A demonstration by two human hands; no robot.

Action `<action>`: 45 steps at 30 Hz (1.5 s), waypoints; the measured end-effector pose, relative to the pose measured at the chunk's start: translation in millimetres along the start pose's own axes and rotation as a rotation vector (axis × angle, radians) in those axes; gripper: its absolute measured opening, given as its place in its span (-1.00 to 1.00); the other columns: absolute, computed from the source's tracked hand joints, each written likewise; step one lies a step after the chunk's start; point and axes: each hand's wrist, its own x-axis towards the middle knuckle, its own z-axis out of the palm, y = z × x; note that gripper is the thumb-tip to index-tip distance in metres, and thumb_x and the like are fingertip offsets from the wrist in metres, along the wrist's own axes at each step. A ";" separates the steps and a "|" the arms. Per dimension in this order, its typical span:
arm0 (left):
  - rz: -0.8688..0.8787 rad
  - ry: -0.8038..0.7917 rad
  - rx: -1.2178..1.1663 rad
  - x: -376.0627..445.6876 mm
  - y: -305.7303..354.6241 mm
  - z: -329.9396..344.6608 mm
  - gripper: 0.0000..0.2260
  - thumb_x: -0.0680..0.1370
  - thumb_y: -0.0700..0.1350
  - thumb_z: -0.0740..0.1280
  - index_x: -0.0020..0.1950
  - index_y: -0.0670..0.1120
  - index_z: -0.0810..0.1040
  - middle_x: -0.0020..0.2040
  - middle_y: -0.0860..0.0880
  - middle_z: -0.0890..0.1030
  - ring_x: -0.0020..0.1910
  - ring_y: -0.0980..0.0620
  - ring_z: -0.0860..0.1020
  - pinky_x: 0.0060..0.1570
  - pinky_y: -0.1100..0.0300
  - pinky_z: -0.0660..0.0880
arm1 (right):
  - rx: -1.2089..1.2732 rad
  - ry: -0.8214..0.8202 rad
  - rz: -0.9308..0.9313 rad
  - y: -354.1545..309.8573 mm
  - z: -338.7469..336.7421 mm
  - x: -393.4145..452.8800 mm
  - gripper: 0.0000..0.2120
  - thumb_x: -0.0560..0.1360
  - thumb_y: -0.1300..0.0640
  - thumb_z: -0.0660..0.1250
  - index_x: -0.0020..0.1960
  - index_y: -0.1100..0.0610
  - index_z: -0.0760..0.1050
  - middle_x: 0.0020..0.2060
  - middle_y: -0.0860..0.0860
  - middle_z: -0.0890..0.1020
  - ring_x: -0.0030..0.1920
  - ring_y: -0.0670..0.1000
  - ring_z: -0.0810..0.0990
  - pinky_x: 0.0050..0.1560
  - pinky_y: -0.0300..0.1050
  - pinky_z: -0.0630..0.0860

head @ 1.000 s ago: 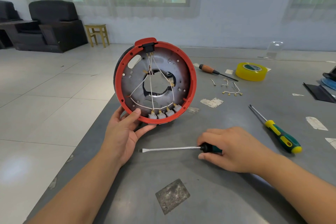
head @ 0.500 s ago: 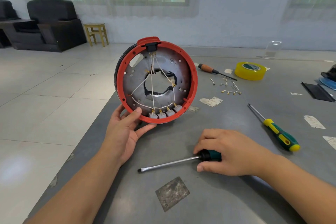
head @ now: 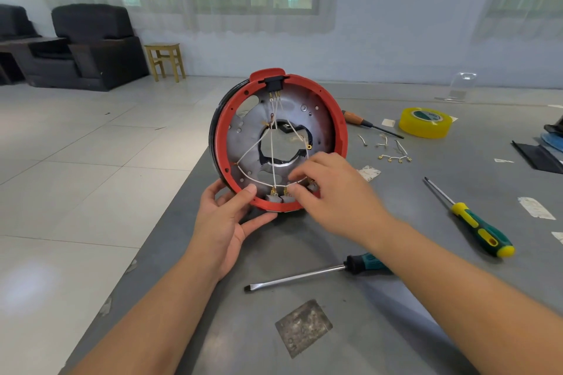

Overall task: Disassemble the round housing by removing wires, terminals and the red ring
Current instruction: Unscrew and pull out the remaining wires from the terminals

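A: Your right hand has let go of the flat screwdriver it was gripping a moment ago. Now its fingers are curled in at the grey terminal blocks along the bottom of the round housing. Blur hides whether they have pinched a wire or only touch it; I cannot tell.

B: And the left?

A: Your left hand holds the lower rim as before, thumb over the red ring and fingers under it, keeping the housing upright on its edge at the near corner of the table. It has barely shifted.

B: So the tool is down. What does that mean for the job?

A: The screwdriver lies on the table just under your right forearm, blade pointing left. I judge you are going to pull by hand now, probably the white wires at those blocks. At least 2 blocks still show, wires still cross the central opening, and the ring is still seated, so most of the work remains.

B: Anything else close by?

A: Some loose wires with brass terminals already lie to the right, between the housing and the yellow tape roll. A green and yellow screwdriver lies further right, and a wooden-handled one behind the housing.
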 end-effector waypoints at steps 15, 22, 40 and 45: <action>0.005 -0.003 0.041 1.0 -1.2 0.0 -0.42 0.52 -0.28 0.51 0.43 -0.04 0.33 0.25 -0.23 0.66 0.15 -0.27 0.70 -0.04 -0.24 0.67 | -0.069 0.069 0.346 -22.1 35.2 29.4 -0.80 0.56 -0.04 0.28 -0.16 0.02 0.59 -0.25 -0.02 0.64 -0.08 0.12 0.50 -0.08 0.00 0.39; 0.002 0.031 0.055 -1.2 1.3 3.8 -0.37 0.41 -0.17 0.57 0.39 -0.06 0.34 0.24 -0.25 0.67 0.17 -0.25 0.69 -0.03 -0.20 0.68 | -0.090 -0.004 0.199 -12.4 21.1 22.4 -0.77 0.59 0.03 0.21 -0.20 0.08 0.47 -0.33 -0.03 0.56 -0.19 0.08 0.49 -0.03 0.05 0.41; -0.032 0.178 0.346 -4.8 6.9 8.1 -0.22 0.47 0.19 0.54 0.56 0.22 0.17 0.22 -0.12 0.60 -0.11 -0.19 0.76 -0.20 0.01 0.70 | -0.045 -0.090 -0.044 1.2 24.7 4.1 -0.83 0.69 0.07 0.16 -0.02 0.12 0.42 -0.12 -0.02 0.48 -0.05 0.06 0.40 0.09 0.14 0.38; 0.100 0.202 0.812 -6.3 12.2 4.0 -0.34 0.46 0.46 0.36 0.47 0.24 0.33 0.21 0.01 0.63 -0.22 0.01 0.75 -0.20 0.11 0.67 | 0.038 -0.107 -0.005 2.0 24.4 5.5 -0.82 0.69 0.07 0.18 -0.04 0.12 0.44 -0.15 -0.02 0.51 -0.07 0.04 0.42 0.11 0.15 0.39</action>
